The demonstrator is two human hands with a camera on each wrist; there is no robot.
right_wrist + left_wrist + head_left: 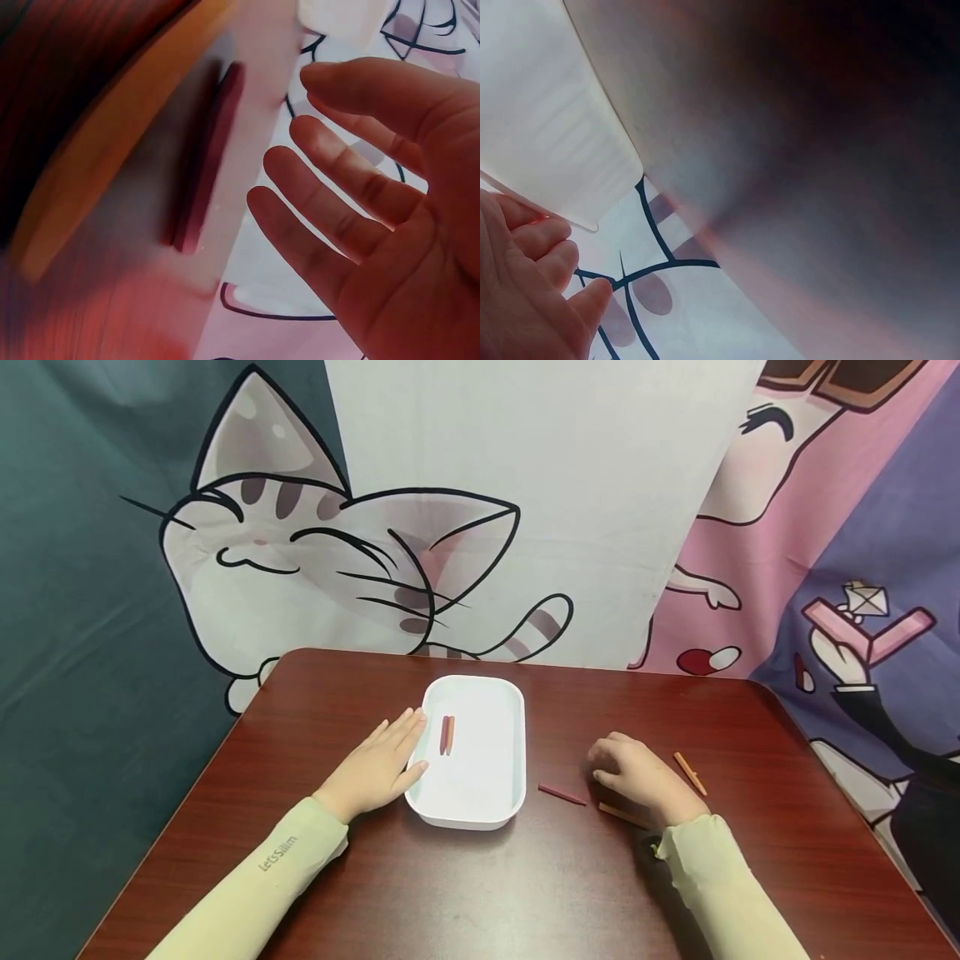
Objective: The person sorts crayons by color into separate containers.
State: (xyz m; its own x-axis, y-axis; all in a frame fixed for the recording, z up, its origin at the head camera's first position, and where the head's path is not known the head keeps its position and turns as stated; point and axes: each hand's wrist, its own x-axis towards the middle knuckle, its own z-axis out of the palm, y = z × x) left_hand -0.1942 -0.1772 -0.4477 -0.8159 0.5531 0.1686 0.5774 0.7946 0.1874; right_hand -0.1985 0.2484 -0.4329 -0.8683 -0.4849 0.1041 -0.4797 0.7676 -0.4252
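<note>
Just beside right hand [645,777], maroon stick [562,795]

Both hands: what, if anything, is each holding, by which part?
Nothing is held: the left hand touches the white tray at its rim; the right hand is empty.

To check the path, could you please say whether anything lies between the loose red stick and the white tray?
Nothing visible does; just tabletop separates the red stick from the white tray.
</note>
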